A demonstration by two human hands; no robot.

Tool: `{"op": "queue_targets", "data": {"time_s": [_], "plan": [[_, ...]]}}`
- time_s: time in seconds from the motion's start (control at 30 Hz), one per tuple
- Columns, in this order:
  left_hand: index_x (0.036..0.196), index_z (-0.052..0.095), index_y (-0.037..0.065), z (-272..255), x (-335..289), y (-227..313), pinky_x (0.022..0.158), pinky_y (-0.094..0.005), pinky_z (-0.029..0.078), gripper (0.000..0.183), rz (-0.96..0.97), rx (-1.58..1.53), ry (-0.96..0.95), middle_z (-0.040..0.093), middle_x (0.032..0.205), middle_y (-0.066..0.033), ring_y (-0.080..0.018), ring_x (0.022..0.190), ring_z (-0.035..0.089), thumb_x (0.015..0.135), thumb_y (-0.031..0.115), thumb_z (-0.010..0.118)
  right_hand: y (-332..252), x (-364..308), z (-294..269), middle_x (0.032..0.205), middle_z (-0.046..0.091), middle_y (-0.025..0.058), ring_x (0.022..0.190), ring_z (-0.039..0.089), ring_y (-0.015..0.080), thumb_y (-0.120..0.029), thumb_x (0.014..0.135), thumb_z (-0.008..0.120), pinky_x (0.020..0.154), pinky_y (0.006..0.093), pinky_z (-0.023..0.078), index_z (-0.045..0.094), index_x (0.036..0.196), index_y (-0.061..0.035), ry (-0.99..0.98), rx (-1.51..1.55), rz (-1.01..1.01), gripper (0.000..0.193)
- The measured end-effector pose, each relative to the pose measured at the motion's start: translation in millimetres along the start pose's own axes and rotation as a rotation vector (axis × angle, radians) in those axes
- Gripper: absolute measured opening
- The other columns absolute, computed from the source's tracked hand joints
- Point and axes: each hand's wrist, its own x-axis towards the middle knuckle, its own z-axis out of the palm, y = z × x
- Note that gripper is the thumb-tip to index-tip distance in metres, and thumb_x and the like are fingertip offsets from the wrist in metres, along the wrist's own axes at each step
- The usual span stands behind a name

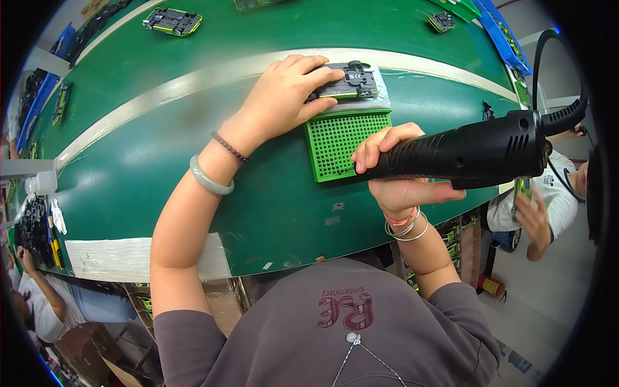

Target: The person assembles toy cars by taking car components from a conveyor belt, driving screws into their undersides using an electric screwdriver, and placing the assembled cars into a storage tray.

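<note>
A toy car (358,82) lies wheels up on a pale pad (382,97), its black underside showing. My left hand (293,87) grips its left end, thumb along the near side and fingers over the chassis. In my right hand (393,151) is a black electric screwdriver (464,151), held sideways with its cable end to the right. The narrow end sits over the right part of a green perforated screw tray (314,155), just nearer than the pad. Small dark screws fill many of its holes. Whether the screwdriver's bit touches a screw cannot be made out.
More upturned toy cars, one at the far left (172,22) and one at the far right (442,22), lie beyond a curved pale strip (148,100). Blue bins (506,39) stand at the table's edges. A co-worker (541,193) is at the right, another (51,297) at the left.
</note>
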Motion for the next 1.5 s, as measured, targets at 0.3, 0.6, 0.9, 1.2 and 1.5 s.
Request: {"op": "queue_targets", "data": {"time_s": [0.3, 0.6, 0.9, 1.2, 1.5], "plan": [[0.117, 0.055, 0.014, -5, 1, -3, 0.091, -0.0399, 0.04, 0.046, 0.057, 0.041, 0.036, 0.054, 0.118, -0.0123, -0.0294, 0.111, 0.049, 0.076, 0.032, 0.067, -2, 0, 10, 0.06, 0.049, 0.0088, 0.048, 0.047, 0.0175, -0.098, 0.046, 0.017, 0.047, 0.0293, 0.042, 0.044, 0.083, -0.0031, 0.087, -0.249, 0.085, 0.106], [0.117, 0.05, 0.002, -55, 0, -23, 0.09, -0.038, 0.043, 0.072, -0.213, -0.166, -0.279, 0.058, 0.109, -0.0193, -0.0335, 0.106, 0.053, 0.063, 0.041, 0.078, -39, 75, 38, 0.058, 0.052, 0.0117, 0.048, 0.052, 0.0198, -0.098, 0.043, 0.007, 0.047, 0.0291, 0.046, 0.045, 0.082, 0.0016, -0.09, -0.009, -0.156, 0.113], [0.103, 0.06, -0.005, -55, -2, -20, 0.09, -0.0372, 0.044, 0.057, -0.189, -0.094, -0.28, 0.059, 0.109, -0.0204, -0.0335, 0.104, 0.054, 0.063, 0.031, 0.078, 16, 118, 62, 0.056, 0.05, 0.0087, 0.048, 0.05, 0.0165, -0.093, 0.057, 0.017, 0.046, 0.0262, 0.043, 0.048, 0.076, -0.0005, -0.076, -0.22, -0.056, 0.1], [0.095, 0.061, -0.003, -56, -1, -21, 0.084, -0.0382, 0.045, 0.051, -0.219, -0.136, -0.283, 0.06, 0.1, -0.0182, -0.0342, 0.096, 0.055, 0.061, 0.03, 0.079, 38, 118, 59, 0.055, 0.05, 0.0113, 0.047, 0.051, 0.02, -0.093, 0.059, 0.02, 0.047, 0.0292, 0.045, 0.046, 0.079, -0.0013, -0.062, -0.273, -0.02, 0.097], [0.098, 0.062, 0.0, -59, -1, -21, 0.079, -0.0366, 0.048, 0.052, -0.205, -0.164, -0.263, 0.063, 0.094, -0.0151, -0.0314, 0.09, 0.059, 0.061, 0.031, 0.079, 56, 125, 56, 0.052, 0.051, 0.0077, 0.043, 0.05, 0.0128, -0.081, 0.072, 0.033, 0.042, 0.0234, 0.04, 0.052, 0.069, 0.0038, -0.128, -0.262, -0.029, 0.087]]}}
